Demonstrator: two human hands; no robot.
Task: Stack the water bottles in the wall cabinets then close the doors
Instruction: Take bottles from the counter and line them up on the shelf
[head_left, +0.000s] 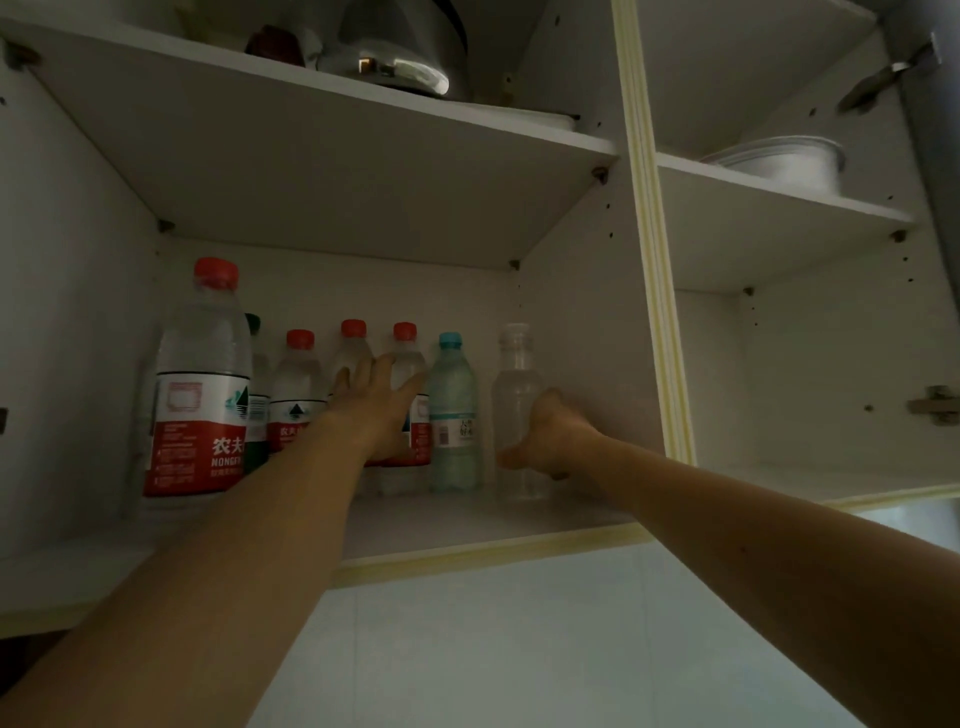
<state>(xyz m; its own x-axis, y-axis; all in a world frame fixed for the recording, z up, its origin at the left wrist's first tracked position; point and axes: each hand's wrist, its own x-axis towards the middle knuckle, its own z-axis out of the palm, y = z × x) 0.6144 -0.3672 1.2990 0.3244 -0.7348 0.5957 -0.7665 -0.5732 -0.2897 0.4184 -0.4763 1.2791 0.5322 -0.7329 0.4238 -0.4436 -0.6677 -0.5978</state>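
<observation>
Water bottles stand in a row on the lower shelf (467, 525) of the open wall cabinet. A large red-capped bottle (200, 384) is at the left front. Behind it stand smaller red-capped bottles (297, 379), then a blue-capped bottle (453, 415) and a clear bottle (514, 395) at the right end. My left hand (376, 400) reaches in with straight, spread fingers against a red-capped bottle (408, 358). My right hand (545, 436) grips the lower part of the clear bottle, which stands upright on the shelf.
The upper shelf (363, 104) holds a metal pot (400, 57) and a dark red object (275, 47). The right compartment has a white bowl (789, 161) on its shelf. A grey open door edge (930, 156) and a hinge (935, 405) are at the right.
</observation>
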